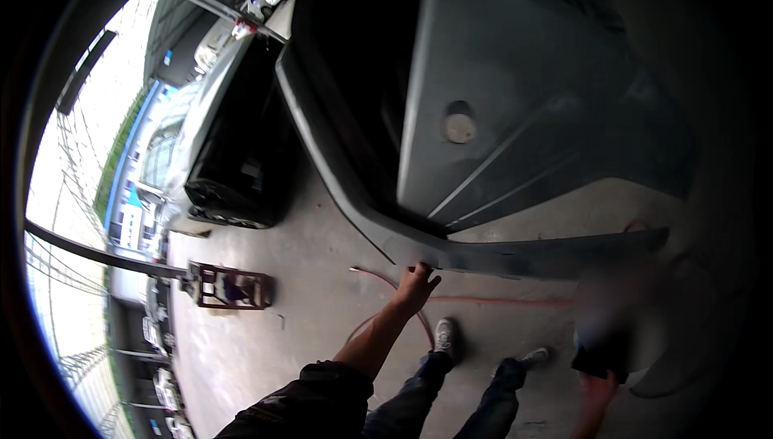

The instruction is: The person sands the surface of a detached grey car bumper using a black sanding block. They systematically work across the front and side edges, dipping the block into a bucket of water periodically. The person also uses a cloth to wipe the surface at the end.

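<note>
Left hand (417, 281) first: we stretch our left arm forward, sleeve pushed up to the elbow, and the fingers curl over the lower edge of a large dark grey car body panel (515, 117), gripping it near the point where the panel's long curved rim meets a narrow strip running off to the right. Our right hand (597, 395) hangs low at the bottom edge of the view, closed around a small dark flat object (600, 358) that it holds by its lower end; the area just above it is blurred, so we cannot tell more about what that object is. The panel fills the upper middle and right of the view, tilted up away from us, with a round plug (460, 127) set in its smooth face and raised ribs running diagonally below it. Beneath the panel's edge a thin red hose (491, 301) lies on the pale concrete floor (282, 342), curving past our grey shoes (445, 337) and dark trousers. To the left, well apart from us, a reddish-brown metal frame stand (229, 286) sits on the floor, and behind it a dark car (233, 149) is parked with a pale cover draped over its roof. Buildings and bright sky curve along the far left rim.
</note>
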`<state>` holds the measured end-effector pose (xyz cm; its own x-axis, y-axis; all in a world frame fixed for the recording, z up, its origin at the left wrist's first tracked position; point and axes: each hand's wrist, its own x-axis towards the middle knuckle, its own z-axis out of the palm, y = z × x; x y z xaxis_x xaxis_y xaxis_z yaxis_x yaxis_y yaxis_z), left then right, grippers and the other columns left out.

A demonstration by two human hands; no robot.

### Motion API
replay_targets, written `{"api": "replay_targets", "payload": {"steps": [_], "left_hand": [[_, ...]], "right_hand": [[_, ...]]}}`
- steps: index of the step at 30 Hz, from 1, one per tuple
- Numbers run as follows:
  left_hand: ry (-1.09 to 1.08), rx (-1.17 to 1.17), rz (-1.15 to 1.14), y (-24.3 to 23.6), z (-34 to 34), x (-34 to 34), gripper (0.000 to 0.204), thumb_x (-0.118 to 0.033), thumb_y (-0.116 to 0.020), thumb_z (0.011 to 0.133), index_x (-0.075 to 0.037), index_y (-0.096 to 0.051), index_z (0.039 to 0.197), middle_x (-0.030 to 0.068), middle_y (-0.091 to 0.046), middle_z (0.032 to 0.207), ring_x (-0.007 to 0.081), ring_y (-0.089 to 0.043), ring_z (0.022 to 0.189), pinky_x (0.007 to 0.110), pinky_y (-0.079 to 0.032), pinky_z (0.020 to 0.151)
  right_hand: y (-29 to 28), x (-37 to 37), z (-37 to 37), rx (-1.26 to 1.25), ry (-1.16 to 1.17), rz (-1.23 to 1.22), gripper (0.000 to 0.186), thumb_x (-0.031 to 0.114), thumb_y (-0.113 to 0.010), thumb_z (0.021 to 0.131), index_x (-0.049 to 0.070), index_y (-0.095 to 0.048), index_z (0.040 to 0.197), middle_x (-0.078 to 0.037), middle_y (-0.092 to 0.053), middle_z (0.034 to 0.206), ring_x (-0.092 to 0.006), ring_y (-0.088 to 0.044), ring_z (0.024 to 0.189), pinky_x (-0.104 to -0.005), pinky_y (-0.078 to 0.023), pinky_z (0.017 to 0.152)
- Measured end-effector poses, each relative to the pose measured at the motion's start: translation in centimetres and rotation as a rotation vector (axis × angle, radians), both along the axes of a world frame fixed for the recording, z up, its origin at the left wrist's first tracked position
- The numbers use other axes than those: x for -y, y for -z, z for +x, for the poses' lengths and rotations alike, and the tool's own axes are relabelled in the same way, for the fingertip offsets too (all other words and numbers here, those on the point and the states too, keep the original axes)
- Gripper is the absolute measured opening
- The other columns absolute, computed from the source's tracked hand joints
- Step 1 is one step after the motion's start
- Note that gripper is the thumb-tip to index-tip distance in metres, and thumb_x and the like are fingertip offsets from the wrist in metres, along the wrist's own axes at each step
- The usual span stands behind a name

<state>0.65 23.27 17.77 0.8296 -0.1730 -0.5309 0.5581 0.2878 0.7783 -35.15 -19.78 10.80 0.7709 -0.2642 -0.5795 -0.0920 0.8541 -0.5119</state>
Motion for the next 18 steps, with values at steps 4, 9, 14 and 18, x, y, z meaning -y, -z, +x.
{"api": "replay_targets", "payload": {"steps": [4, 9, 14, 18], "left_hand": [[0.031, -0.030, -0.108, -0.5, 0.0, 1.7, 0.078, -0.057, -0.076, 0.085, -0.014, -0.042, 0.141, 0.0013, -0.046, 0.145, 0.0231, -0.038, 0.141, 0.053, -0.034, 0.113], [-0.096, -0.045, -0.404, -1.1, -0.5, 2.8, 0.082, -0.056, -0.071, 0.089, -0.007, -0.038, 0.146, 0.0071, -0.041, 0.153, 0.0261, -0.038, 0.144, 0.054, -0.032, 0.118], [0.021, 0.022, -0.806, -10.4, 1.8, 3.9, 0.083, -0.051, -0.068, 0.093, -0.004, -0.034, 0.153, 0.0096, -0.038, 0.157, 0.0270, -0.034, 0.146, 0.044, -0.034, 0.119], [-0.045, 0.088, -0.395, -5.7, 1.5, 4.0, 0.081, -0.048, -0.069, 0.094, -0.004, -0.034, 0.152, 0.0095, -0.041, 0.154, 0.0260, -0.038, 0.142, 0.043, -0.036, 0.116]], "right_hand": [[-13.7, -10.1, 12.9, -0.159, -0.114, -0.641, 0.048, 0.006, -0.057, 0.098, 0.000, -0.049, 0.145, -0.018, -0.052, 0.147, -0.0328, -0.050, 0.135, -0.0445, -0.038, 0.115], [-30.4, -21.6, 31.7, 0.671, -0.222, -1.331, 0.046, 0.016, -0.049, 0.104, -0.005, -0.048, 0.144, -0.025, -0.046, 0.152, -0.0372, -0.045, 0.141, -0.0472, -0.034, 0.117], [-29.2, -30.2, 38.5, 0.645, -0.207, -1.925, 0.053, 0.008, -0.048, 0.098, -0.010, -0.040, 0.147, -0.032, -0.033, 0.156, -0.0465, -0.033, 0.147, -0.0542, -0.031, 0.119], [-26.6, -32.5, 39.3, 0.525, -0.246, -2.153, 0.057, 0.006, -0.046, 0.097, -0.013, -0.033, 0.149, -0.035, -0.027, 0.158, -0.0500, -0.024, 0.149, -0.0565, -0.028, 0.120]]}}
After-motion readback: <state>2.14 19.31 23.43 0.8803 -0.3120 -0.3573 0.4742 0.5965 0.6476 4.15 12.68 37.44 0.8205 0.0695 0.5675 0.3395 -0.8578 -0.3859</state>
